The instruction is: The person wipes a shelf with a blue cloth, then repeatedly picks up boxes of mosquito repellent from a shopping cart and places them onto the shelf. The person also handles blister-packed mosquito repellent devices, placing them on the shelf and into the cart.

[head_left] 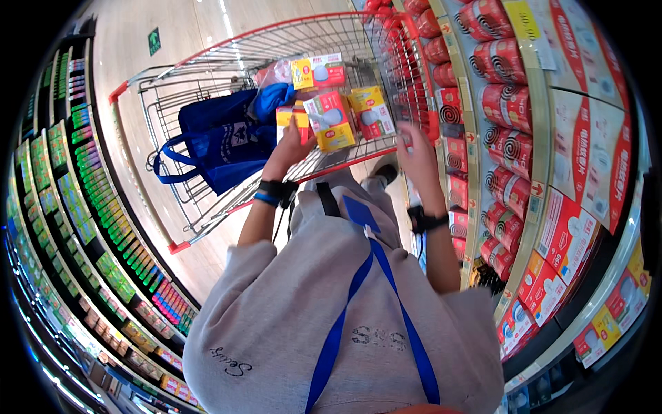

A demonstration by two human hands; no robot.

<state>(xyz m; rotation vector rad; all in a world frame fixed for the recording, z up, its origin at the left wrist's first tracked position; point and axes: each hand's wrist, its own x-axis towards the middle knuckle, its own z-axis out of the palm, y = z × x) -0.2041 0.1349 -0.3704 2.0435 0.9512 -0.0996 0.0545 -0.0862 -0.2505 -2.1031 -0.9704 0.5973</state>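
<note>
My left hand (292,146) is over the shopping cart (227,47), its fingers closed on a small red and yellow box (288,117). Beside that box, within the cart, are a larger red and yellow box (325,110), another such box (371,114) and a third one (324,72) farther off. At the cart's near right side my right hand (418,157) hangs with fingers apart and nothing visible in it. A blue shopping bag (231,148) lies in the cart, left of my left hand, with a bright blue bundle (273,102) next to it.
Shelves on the right hold red cylindrical packs (507,107) and red and white cartons (586,148). Another shelf (89,162) with rows of small colourful goods curves along the left. A green floor sign (154,41) marks the wood-look floor (121,65).
</note>
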